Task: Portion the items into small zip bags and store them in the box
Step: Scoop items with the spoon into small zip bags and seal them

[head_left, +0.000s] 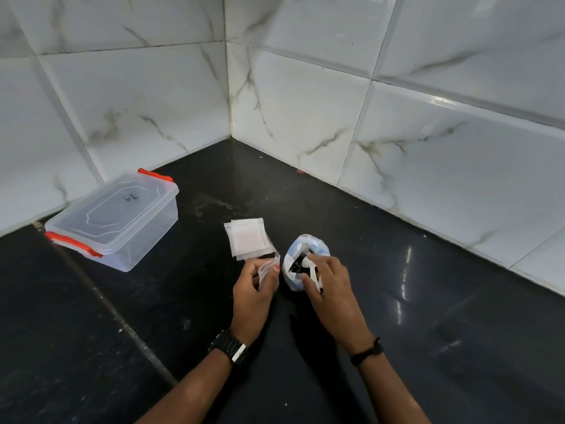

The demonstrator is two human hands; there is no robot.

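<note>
My left hand (253, 286) pinches a small clear zip bag (269, 266) and holds it upright just off the black counter. Right beside it stands an open white-and-blue plastic bag (295, 258) with dark small items (298, 267) inside. My right hand (328, 286) holds a white plastic spoon (313, 270) whose bowl dips into that bag. A small stack of flat empty zip bags (247, 240) lies just behind my left hand. The clear storage box (116, 221), lid shut with orange clips, sits at the far left near the wall.
The black counter (397, 301) runs into a corner of white marble-look wall tiles (305, 102). A grout seam (107, 301) crosses the counter diagonally on the left. A watch is on my left wrist and a dark band on my right.
</note>
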